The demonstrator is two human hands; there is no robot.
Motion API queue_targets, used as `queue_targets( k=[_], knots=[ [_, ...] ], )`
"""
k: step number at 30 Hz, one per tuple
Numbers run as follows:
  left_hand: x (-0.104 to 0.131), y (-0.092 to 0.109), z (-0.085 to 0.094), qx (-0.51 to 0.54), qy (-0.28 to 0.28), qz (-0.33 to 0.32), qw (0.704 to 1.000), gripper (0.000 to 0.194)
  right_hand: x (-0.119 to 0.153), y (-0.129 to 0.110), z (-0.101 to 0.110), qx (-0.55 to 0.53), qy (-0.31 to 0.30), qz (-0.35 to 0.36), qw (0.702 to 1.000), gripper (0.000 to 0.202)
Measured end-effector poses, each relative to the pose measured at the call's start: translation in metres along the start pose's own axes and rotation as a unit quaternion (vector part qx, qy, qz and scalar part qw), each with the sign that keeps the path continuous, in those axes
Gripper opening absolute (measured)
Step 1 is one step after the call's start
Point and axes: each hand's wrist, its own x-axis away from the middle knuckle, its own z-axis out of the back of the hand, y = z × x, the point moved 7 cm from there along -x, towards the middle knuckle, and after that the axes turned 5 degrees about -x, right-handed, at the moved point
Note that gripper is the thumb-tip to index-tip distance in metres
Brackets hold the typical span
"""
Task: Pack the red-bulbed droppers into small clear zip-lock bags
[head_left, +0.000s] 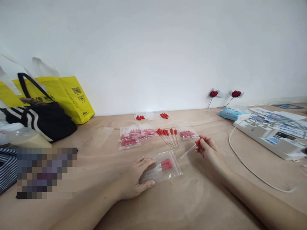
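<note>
My left hand (138, 177) lies spread on the left end of a clear zip bag (153, 174), fingers apart. Inside the bag are two droppers (167, 166) with red rubber bulbs. To the right of the bag, my right hand (209, 150) pinches another dropper (189, 150) by its red bulb, its clear tube pointing down and left toward the bag's edge. Beyond the bag, several loose droppers (167, 136) lie side by side on the table. Filled zip bags (130, 137) of droppers are stacked to their left, and one more filled bag (186, 131) sits to their right.
Small groups of red bulbs (164, 116) lie near the wall. An unfilled-looking clear bag (103, 135) is at left, before a black bag (57, 123) and a yellow bag (81, 111). At right are a power strip (268, 143), its white cable (249, 172) and a blue tissue pack (232, 114).
</note>
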Motion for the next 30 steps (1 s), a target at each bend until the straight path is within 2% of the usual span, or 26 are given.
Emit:
queue_targets(
  k=[3, 8, 13, 18, 22, 25, 27, 30],
  knots=[
    [0.0, 0.0, -0.001, -0.002, -0.009, 0.005, 1.0, 0.056, 0.0, 0.005, 0.001, 0.005, 0.004, -0.018, 1.0, 0.039],
    [0.002, -0.003, -0.002, -0.001, -0.017, 0.029, 0.999, 0.057, 0.013, 0.016, -0.013, -0.025, -0.026, -0.059, 0.998, 0.043],
    [0.001, -0.002, -0.002, 0.0, -0.012, 0.02, 1.0, 0.058, 0.026, 0.024, -0.02, -0.053, -0.045, -0.113, 0.991, 0.044],
    [0.001, -0.003, -0.002, 0.003, -0.008, 0.021, 1.0, 0.058, 0.033, 0.026, -0.022, -0.062, -0.052, -0.139, 0.987, 0.043],
    [0.0, 0.0, -0.001, -0.002, 0.0, 0.007, 1.0, 0.057, 0.043, 0.028, -0.03, -0.028, -0.107, -0.164, 0.98, 0.04],
    [-0.001, 0.001, 0.0, -0.003, 0.006, -0.001, 1.0, 0.058, 0.05, 0.028, -0.036, 0.027, -0.151, -0.149, 0.977, 0.038],
    [-0.001, 0.001, 0.0, -0.005, 0.006, -0.003, 1.0, 0.058, 0.053, 0.027, -0.04, 0.096, -0.192, -0.107, 0.971, 0.035],
    [-0.001, 0.002, 0.0, -0.007, 0.007, -0.007, 1.0, 0.057, 0.058, 0.021, -0.053, 0.226, -0.287, -0.01, 0.931, 0.024]
  ],
)
